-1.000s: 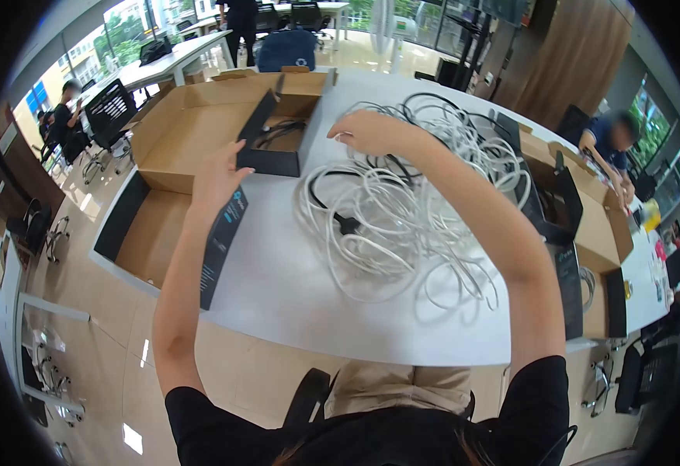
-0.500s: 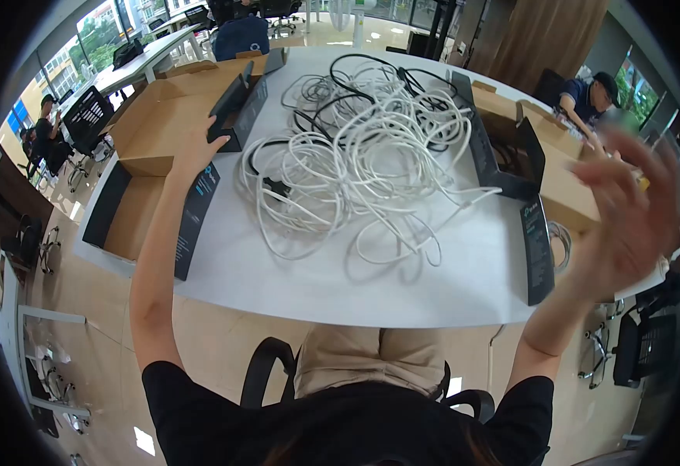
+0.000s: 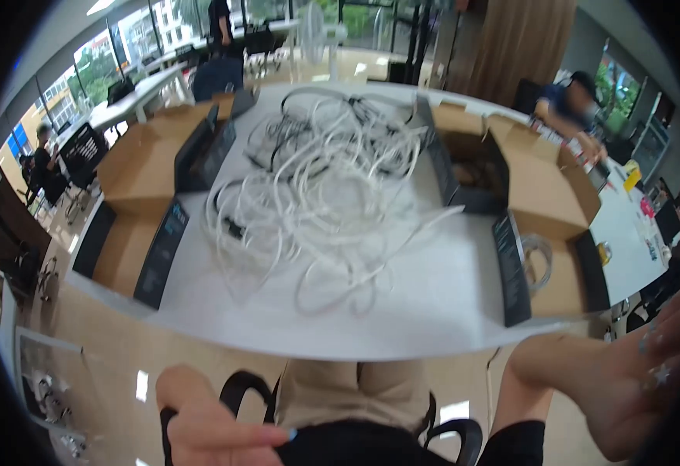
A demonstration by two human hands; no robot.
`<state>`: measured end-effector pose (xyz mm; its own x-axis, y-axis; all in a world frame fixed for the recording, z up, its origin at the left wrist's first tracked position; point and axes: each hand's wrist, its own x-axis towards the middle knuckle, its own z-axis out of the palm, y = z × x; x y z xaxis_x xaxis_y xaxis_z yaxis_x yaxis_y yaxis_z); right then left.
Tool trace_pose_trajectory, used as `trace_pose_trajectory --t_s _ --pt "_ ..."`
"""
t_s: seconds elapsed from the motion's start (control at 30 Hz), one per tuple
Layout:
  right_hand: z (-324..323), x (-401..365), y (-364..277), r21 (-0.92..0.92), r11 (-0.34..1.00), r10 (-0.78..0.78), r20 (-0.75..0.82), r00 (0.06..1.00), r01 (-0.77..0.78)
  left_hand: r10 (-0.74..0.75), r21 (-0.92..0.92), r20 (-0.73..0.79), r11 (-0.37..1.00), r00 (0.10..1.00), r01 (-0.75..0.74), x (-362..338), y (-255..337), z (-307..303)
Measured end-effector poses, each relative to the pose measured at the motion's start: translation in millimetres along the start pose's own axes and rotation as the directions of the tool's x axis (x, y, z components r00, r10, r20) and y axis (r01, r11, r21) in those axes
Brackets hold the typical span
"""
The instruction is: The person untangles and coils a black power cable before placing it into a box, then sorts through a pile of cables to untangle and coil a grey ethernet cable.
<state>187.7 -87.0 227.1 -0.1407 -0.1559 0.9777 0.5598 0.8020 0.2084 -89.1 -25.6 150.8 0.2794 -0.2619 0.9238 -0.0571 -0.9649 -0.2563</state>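
My left hand (image 3: pixel 223 431) is low at the left, close to my body and off the table, with one finger stretched to the right and nothing visible in it. Blurred and cut off by the dark right edge, my right hand (image 3: pixel 650 380) is raised off the table's front right corner; how its fingers are held is unclear. A tangled heap of white cables (image 3: pixel 332 186) with some black cables (image 3: pixel 301 97) lies mid-table, touched by neither hand. Open cardboard boxes stand left (image 3: pixel 130 252) and right (image 3: pixel 546 175); the front right one holds a coiled cable (image 3: pixel 539 264).
The white table (image 3: pixel 402 326) has its curved front edge before my lap. A person (image 3: pixel 569 109) leans over the table at the far right. Other people are farther off at the left and back. Chair armrests (image 3: pixel 460 439) flank my legs.
My left hand has left the left box and come down toward my body. My right hand has moved lower and to the right. The view has shifted, and the table sits lower.
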Motion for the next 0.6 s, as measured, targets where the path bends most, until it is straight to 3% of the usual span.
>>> trace_pose_trajectory --t_s 0.07,0.1,0.2,0.33,0.43,0.53,0.6 --pt "-9 -5 1 -0.022 1.000 -0.011 -0.015 1.000 0.011 -0.101 0.094 0.156 0.992 0.983 0.087 10 16 -6" --pt "-15 -5 1 -0.028 1.000 -0.003 -0.018 1.000 0.002 -0.108 0.131 0.135 0.987 0.985 0.091 11 18 -1" --pt "-23 -8 -4 -0.054 0.999 0.000 -0.020 1.000 -0.001 -0.224 -0.002 0.059 0.974 0.973 0.225 19 19 6" --pt "-24 -8 -4 -0.050 0.999 -0.004 -0.015 1.000 0.003 -0.186 -0.039 -0.005 0.982 0.982 0.186 12 6 6" --pt "-25 -8 -4 -0.056 0.998 -0.002 0.002 1.000 0.002 -0.479 -0.519 0.013 0.747 0.878 0.415 22 -19 8" --pt "-23 -8 -2 -0.051 0.999 0.004 0.021 1.000 -0.003 -0.554 -0.711 -0.003 0.587 0.832 0.388 32 -32 16" --pt "-21 -8 -2 -0.053 0.999 0.000 0.022 1.000 0.001 -0.536 -0.752 -0.058 0.578 0.843 0.316 34 -32 20"
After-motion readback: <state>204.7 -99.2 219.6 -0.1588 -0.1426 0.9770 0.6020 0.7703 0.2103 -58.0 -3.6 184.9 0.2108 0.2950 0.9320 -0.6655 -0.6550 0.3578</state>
